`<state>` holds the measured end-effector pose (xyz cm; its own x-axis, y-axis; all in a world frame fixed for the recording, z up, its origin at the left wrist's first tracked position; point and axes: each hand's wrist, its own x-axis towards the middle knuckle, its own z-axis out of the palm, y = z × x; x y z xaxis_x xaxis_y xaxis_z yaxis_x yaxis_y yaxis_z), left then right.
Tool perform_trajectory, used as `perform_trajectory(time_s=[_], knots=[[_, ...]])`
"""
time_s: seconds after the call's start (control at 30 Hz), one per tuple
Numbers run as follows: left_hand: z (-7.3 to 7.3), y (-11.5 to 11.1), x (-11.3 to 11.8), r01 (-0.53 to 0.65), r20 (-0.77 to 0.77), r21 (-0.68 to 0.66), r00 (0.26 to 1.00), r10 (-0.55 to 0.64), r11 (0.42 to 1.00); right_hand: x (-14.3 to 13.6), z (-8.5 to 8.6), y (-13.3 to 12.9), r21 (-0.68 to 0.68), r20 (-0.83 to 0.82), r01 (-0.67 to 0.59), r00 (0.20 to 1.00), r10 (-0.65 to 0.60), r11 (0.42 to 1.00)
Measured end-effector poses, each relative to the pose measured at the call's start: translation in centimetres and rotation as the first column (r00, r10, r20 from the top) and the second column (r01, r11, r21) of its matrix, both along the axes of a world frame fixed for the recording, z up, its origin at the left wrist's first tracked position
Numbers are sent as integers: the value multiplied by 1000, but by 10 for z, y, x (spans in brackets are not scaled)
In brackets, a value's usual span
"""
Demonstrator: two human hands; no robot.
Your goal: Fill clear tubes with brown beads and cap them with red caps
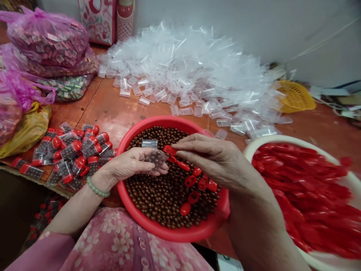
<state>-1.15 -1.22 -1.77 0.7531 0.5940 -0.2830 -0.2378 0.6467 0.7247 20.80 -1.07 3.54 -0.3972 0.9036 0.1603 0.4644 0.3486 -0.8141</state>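
Over a red basin (124, 199) of brown round balls (152, 199), my left hand (135, 162) grips a clear plastic container (157, 160) with brown balls in it. My right hand (208, 154) pinches a red plastic cap (169, 149) close to the container's open end. Several more red caps (194, 196) lie on the balls beneath my right hand. An empty-looking clear container (149, 143) rests on the balls just beyond my left fingers.
Filled, red-capped containers (76, 150) are heaped at the left. A big pile of clear containers (191, 67) spreads along the back. At right stands a white basin (254, 146) full of red caps, with a yellow basket (296, 97) behind. Pink bags (50, 41) sit back left.
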Motion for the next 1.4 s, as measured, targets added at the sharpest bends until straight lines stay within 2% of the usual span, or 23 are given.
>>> perform_trajectory(time_s=[0.2, 0.37, 0.5, 0.67, 0.8, 1.13, 1.2, 1.3, 1.4], knots=[[-3, -1, 0, 6, 32, -25, 999, -5, 1000, 8, 2, -1, 22, 41, 2, 999, -3, 1000], [-4, -1, 0, -39, 58, -33, 998, 41, 999, 16, 6, -3, -4, 79, 26, 997, -26, 1000], [-2, 0, 0, -49, 77, -35, 996, 52, 998, 3, 3, 0, 24, 10, 80, 997, -80, 997], [-2, 2, -2, -30, 123, -69, 992, 39, 997, -18, -4, 7, 30, -40, 23, 999, -22, 999], [-4, 2, -2, -16, 108, -65, 994, 23, 998, -22, -5, 10, 9, -28, -43, 999, 44, 999], [-3, 2, 0, -56, 73, -70, 995, 62, 996, 15, 4, 5, -22, 100, -65, 993, 67, 998], [-4, 2, 1, -70, 80, -74, 994, 76, 995, 14, 2, 4, -23, 73, 5, 997, -3, 1000], [-5, 2, 1, -77, 71, -63, 994, 82, 995, -1, -6, 2, -7, -81, 183, 980, -183, 983], [-5, 1, 1, -86, 45, -37, 995, 88, 996, -22, -16, -1, -8, -206, 221, 954, -218, 975]])
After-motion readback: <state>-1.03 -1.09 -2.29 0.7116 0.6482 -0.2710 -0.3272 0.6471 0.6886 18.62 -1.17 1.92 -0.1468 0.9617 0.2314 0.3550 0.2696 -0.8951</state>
